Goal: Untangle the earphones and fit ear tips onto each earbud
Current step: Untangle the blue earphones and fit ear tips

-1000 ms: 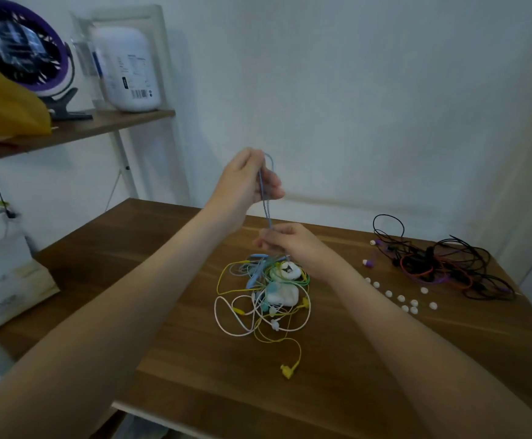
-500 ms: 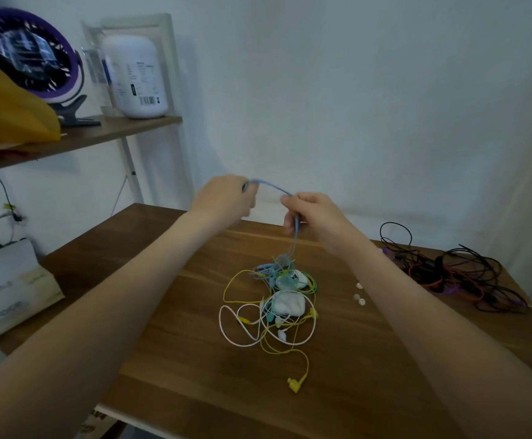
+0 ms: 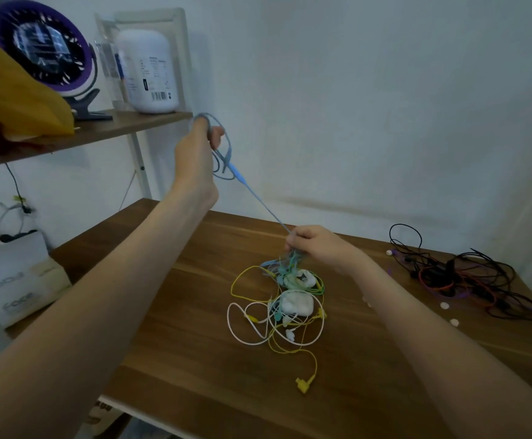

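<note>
Holds gathered loops of the blue earphone cable (image 3: 260, 201) in the curled fingers of the left hand (image 3: 195, 156), raised well above the table (image 3: 179, 359), apparently to draw the cord taut and clear of the coloured tangle (image 3: 290, 299). Pinches the same cable with the closed fingertips of the right hand (image 3: 317, 248), just above the tangle, probably to steady the knot. Runs straight between both grips, with white ear tips (image 3: 454, 322) lying apart to the right

Soft, dim light washed the plain white wall (image 3: 385, 90); faint shadows lay at 11 o'clock, and wide-angle distortion bent and blurred the frame's edges.
</note>
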Tool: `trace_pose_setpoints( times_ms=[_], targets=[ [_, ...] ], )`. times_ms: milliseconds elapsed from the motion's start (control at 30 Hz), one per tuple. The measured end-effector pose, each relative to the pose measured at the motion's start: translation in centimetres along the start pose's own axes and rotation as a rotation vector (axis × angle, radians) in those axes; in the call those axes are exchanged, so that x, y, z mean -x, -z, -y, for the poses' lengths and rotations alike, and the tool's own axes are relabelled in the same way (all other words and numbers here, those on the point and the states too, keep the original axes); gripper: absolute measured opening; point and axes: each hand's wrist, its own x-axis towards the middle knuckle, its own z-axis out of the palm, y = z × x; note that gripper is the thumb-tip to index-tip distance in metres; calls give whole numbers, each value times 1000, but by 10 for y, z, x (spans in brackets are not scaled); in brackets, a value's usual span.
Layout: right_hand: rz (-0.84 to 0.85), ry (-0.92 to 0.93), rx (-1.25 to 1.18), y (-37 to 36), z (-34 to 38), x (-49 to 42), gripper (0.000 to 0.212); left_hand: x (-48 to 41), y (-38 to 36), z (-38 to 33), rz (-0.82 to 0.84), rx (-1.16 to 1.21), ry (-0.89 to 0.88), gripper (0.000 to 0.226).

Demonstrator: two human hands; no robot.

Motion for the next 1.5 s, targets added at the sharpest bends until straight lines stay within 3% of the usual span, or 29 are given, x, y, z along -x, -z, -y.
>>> trace_pose_setpoints(
  times_ms=[67,167,233,300,400,500,600,767,1000,1200,1367,1500],
  targets=[
    [-44,24,4,1,2,-1,26,1,7,3,50,101,37,59],
    [-62,110,-33,1,13,-2,26,12,8,14,208,306,173,46],
    [-43,140,-23,-1,24,-3,25,13,7,27,214,106,160,43],
    [-35,167,1,-3,32,-6,24,12,7,39,242,-266,17,42],
    [-42,175,-64,-4,41,-9,25,19,5,48,474,-775,-147,35],
    [-41,175,-51,0,46,-9,24,25,5,50,682,-935,-92,30],
    [-67,190,-63,6,45,-8,20,24,12,51,770,-1038,-60,29],
    [-53,173,-122,13,40,-4,25,26,13,48,639,-795,-24,29],
    [-105,67,-57,0,38,-9,17,29,16,44,385,-827,-153,27],
    [-42,48,-138,-2,43,-12,15,25,28,46,257,-774,-127,29],
    [39,91,-196,0,39,-6,23,20,31,46,218,-654,-25,29],
    [37,73,-294,-2,40,0,24,19,25,48,342,-472,72,26]
  ],
)
